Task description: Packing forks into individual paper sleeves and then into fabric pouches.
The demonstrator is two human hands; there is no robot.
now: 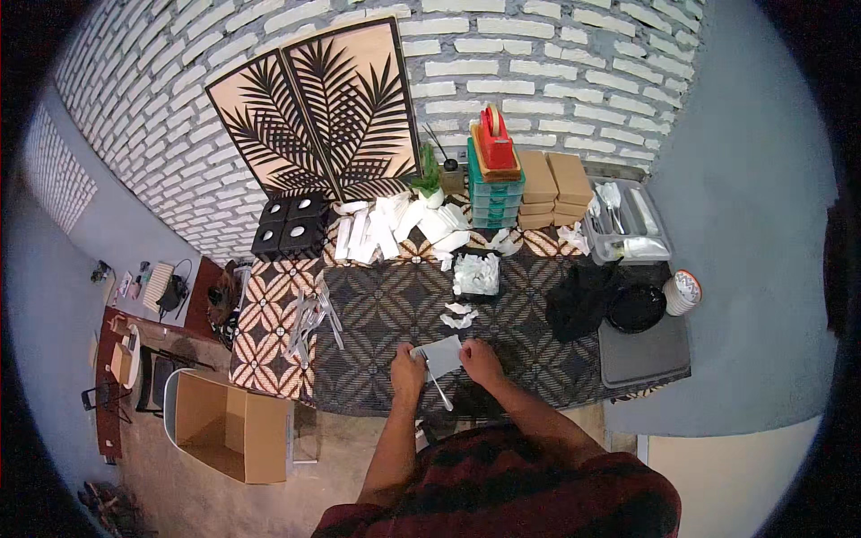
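Note:
My left hand (407,375) pinches the left edge of a white paper napkin (444,356), close to the front of the table. At the napkin's upper right corner, the fingers of my right hand (481,362) grip it. A metal utensil (440,393) lies against the napkin, its handle slanting down toward me. Its other end is partly hidden by my left hand, so its kind is unclear. Just beyond my hands are torn white paper scraps (459,316). Behind them stands a black box (476,274) heaped with crumpled white paper.
Loose metal forks (313,319) lie at left. White paper-wrapped bundles (387,228) spread along the back, beside black boxes (289,225). Further right are a green drawer unit (496,195), brown cartons (553,188), a cutlery tray (629,225), a black bowl (635,308) and stacked bowls (683,294).

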